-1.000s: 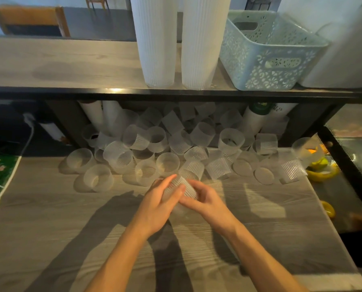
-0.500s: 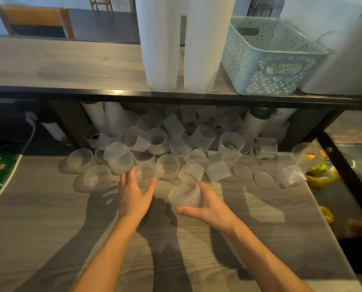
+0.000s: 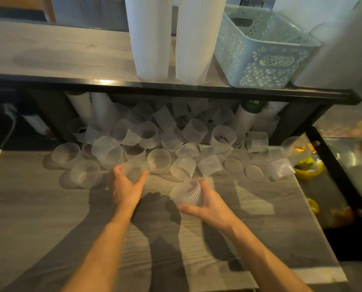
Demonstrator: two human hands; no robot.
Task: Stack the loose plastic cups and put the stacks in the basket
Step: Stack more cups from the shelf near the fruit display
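Grey wood-grain worktop [image 3: 49, 218] w/ a heap of loose cups [image 3: 161, 142] at its back edge, under a shelf [image 3: 60, 57]. Landmark = heap. Right hand [image 3: 209, 205], just in front of heap, curls round a ribbed cup stack [image 3: 186, 193]. Left hand [image 3: 127, 186], fingers spread, closes on a cup [image 3: 133, 168] at heap's front edge. Basket [image 3: 266, 49] on shelf above heap, beside 2 tall stacks [image 3: 171, 36].
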